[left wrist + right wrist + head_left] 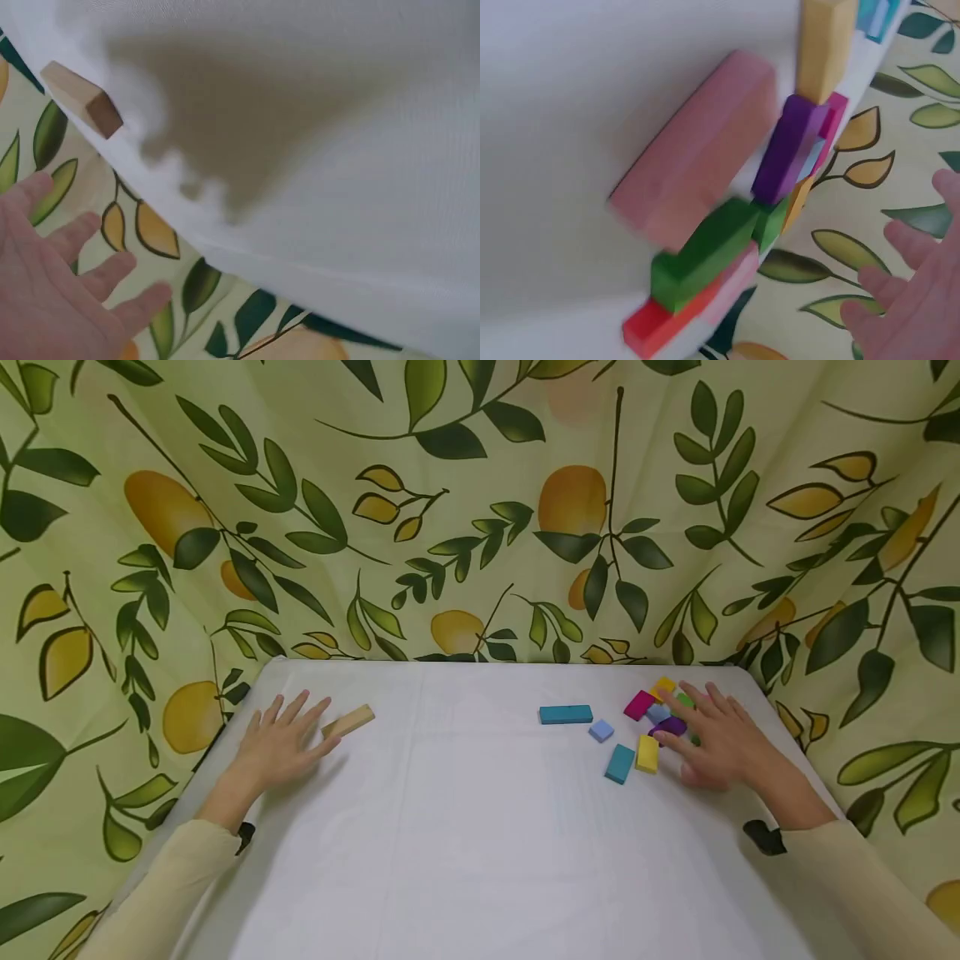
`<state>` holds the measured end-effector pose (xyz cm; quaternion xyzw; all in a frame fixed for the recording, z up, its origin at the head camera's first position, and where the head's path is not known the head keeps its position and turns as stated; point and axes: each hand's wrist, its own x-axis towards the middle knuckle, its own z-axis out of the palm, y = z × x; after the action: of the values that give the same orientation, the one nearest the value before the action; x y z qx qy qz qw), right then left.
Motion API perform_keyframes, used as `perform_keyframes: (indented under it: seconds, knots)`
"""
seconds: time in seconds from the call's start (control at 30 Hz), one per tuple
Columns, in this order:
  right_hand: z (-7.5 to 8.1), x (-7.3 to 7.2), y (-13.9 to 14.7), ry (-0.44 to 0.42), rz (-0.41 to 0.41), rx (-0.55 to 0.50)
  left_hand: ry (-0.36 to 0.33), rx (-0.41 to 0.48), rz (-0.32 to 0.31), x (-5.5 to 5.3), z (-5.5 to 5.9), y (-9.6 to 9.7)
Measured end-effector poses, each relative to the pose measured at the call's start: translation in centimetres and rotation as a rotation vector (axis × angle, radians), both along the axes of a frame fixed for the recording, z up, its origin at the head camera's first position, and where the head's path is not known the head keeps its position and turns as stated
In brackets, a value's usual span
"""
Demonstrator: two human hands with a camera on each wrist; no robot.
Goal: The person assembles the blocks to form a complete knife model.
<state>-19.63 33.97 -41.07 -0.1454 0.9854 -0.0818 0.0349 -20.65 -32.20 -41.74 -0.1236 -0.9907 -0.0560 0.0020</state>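
My left hand point(281, 747) is spread with straight fingers above the table's left side, its thumb near a plain wooden block point(348, 722). In the left wrist view, that wooden block point(82, 97) lies close to the table edge, apart from the fingers. My right hand point(720, 735) is also spread, hovering over a cluster of coloured blocks and hiding some of them. A slightly blurred pink block point(697, 150) shows beneath it in the right wrist view, beside a purple block point(791, 150) and a green block point(705, 251). Nothing is held in either hand.
Left of the cluster lie a long teal block point(566, 715), a small blue block point(602, 731), a shorter teal block point(619, 764) and a yellow block point(647, 754). A magenta block point(639, 705) sits behind. White cloth covers the table point(465, 827); a leaf-patterned curtain point(480, 527) hangs around it.
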Motion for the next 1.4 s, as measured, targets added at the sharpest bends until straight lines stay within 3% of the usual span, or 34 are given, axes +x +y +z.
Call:
perform_keyframes:
  seconds: [0.2,0.33,0.53,0.77,0.97,1.4]
  knots:
    - [0.1,-1.5,-0.4,-0.058,0.027,-0.223,-0.036,0.18,-0.04,-1.1,-0.8,0.1]
    - [-0.3,-1.8,-0.7,-0.071,0.018,-0.371,-0.074,0.32,-0.03,-1.6,-1.2,-0.3]
    - [-1.0,-1.8,-0.6,-0.042,0.008,-0.537,-0.102,0.419,-0.027,-2.2,-1.3,-0.5]
    - [-2.0,-2.7,-0.7,-0.104,-0.035,-0.658,-0.124,0.475,-0.033,-3.2,-2.1,0.0]
    - [-2.1,-3.6,-2.2,-0.179,-0.069,-0.697,-0.107,0.483,-0.048,-3.8,-2.3,0.7]
    - [-3.2,-6.3,-5.8,-0.176,0.078,-0.742,-0.117,0.516,-0.019,-4.9,-2.7,0.9]
